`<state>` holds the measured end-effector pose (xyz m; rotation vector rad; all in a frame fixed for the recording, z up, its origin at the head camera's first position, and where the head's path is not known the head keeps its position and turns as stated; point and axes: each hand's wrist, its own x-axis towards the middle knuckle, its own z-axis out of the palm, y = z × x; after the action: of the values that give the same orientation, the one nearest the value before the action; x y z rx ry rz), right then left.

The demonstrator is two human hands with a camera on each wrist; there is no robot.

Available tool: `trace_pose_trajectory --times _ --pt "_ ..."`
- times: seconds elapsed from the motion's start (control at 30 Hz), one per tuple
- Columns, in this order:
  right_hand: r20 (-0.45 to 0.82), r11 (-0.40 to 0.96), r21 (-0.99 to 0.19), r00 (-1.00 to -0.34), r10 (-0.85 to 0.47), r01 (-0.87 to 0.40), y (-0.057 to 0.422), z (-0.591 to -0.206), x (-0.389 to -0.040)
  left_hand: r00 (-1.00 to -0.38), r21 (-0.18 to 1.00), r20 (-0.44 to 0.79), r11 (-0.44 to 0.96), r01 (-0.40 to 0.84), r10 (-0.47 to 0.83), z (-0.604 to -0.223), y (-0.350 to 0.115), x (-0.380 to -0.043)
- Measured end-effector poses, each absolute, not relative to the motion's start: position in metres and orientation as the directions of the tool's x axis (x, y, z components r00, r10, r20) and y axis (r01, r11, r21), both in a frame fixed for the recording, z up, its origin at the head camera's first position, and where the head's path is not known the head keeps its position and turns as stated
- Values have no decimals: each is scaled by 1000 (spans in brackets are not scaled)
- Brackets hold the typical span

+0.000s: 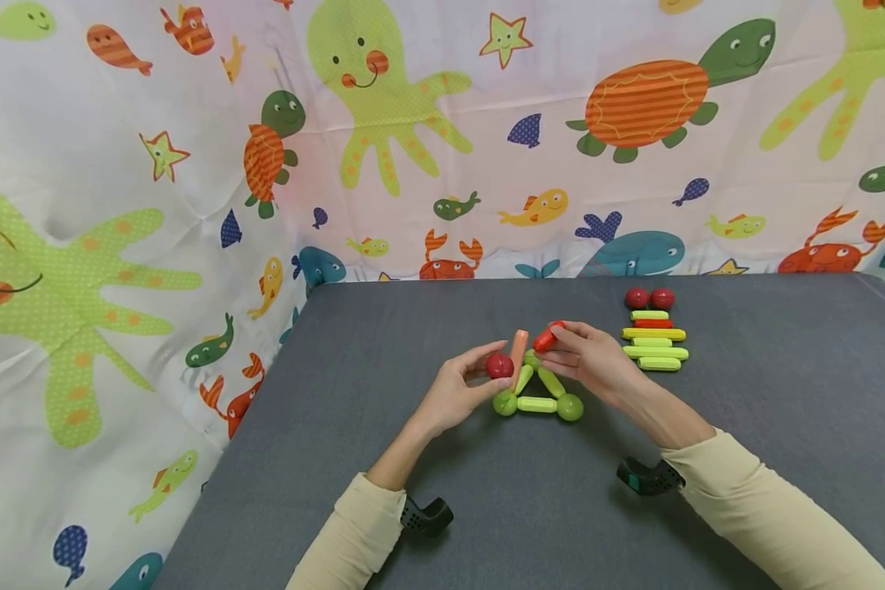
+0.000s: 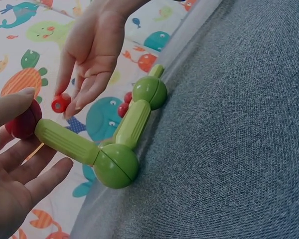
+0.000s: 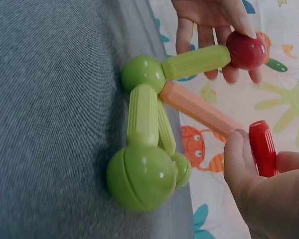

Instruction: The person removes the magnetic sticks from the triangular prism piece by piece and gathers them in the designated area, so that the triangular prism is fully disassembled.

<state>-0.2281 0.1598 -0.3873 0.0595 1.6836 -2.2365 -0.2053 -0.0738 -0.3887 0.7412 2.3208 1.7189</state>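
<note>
Thumb and fingers of my left hand pinch a dark red ball, which tops a green stick rising from a corner ball. That green ball belongs to a triangle of green balls and sticks lying on the table. From the same ball an orange stick slants upward, its far end free. My right hand pinches a short red stick beside the orange stick, apart from the red ball. The triangle's far ball is partly covered by my right hand in the head view.
At the back right of the grey table, two red balls lie behind a column of several yellow, green and red sticks. A curtain printed with sea animals hangs behind and to the left.
</note>
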Motion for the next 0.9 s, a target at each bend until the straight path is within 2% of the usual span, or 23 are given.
trace_pose_trajectory --times 0.3,0.63,0.9 --pt "-245 -275 -911 -939 -240 308 178 -392 -227 -871 950 140 182 252 471 -418 -71 -218" --pt "-254 -318 -891 -935 -246 325 204 -397 -221 -858 938 188 172 301 478 -431 -67 -220" --pt "-253 -380 -862 -933 -254 337 229 -404 -211 -860 930 184 198 309 476 -412 -65 -206"
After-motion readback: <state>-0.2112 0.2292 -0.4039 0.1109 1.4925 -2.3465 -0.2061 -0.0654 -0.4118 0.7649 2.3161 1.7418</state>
